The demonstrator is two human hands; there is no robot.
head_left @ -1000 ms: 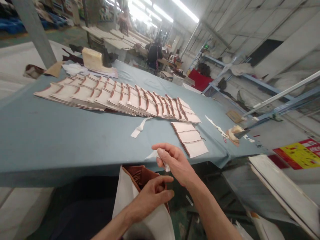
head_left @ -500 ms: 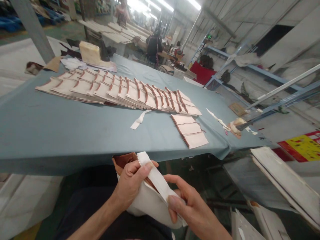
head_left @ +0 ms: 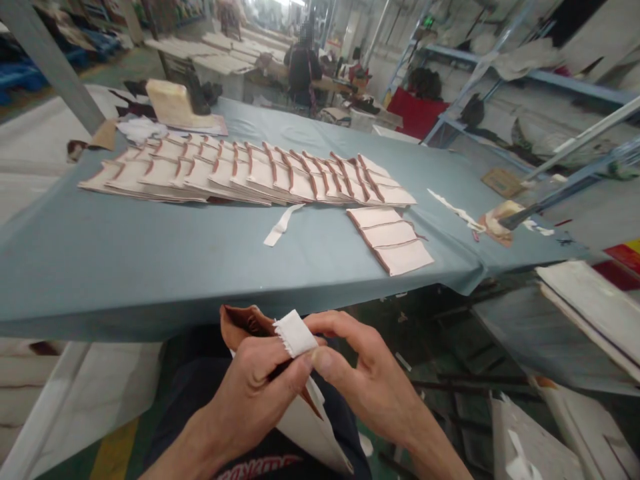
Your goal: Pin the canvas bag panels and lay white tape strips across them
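Note:
My left hand [head_left: 253, 393] grips a cream fabric piece with brown trim [head_left: 300, 427] below the table's front edge and pins a white fabric strip [head_left: 294, 333] with its thumb. My right hand [head_left: 367, 377] pinches the same strip from the right, fingers curled. On the blue-grey table [head_left: 125, 267] a long overlapping row of cream pieces with brown trim [head_left: 240, 177] lies fanned out. A short stack of three such pieces [head_left: 393, 241] sits to its right. A loose white strip [head_left: 283, 225] lies in front of the row.
A beige block [head_left: 173, 103] on papers stands at the table's far left. Scraps and a tool [head_left: 500, 223] lie at the right end. White boards [head_left: 590, 307] lean at the right. A person in dark clothes [head_left: 300, 67] works at a far table. Blue racks line the right wall.
Both hands moved closer together below the table edge. The right hand rose to pinch the strip's upper end beside the left thumb. The camera tilted down a little.

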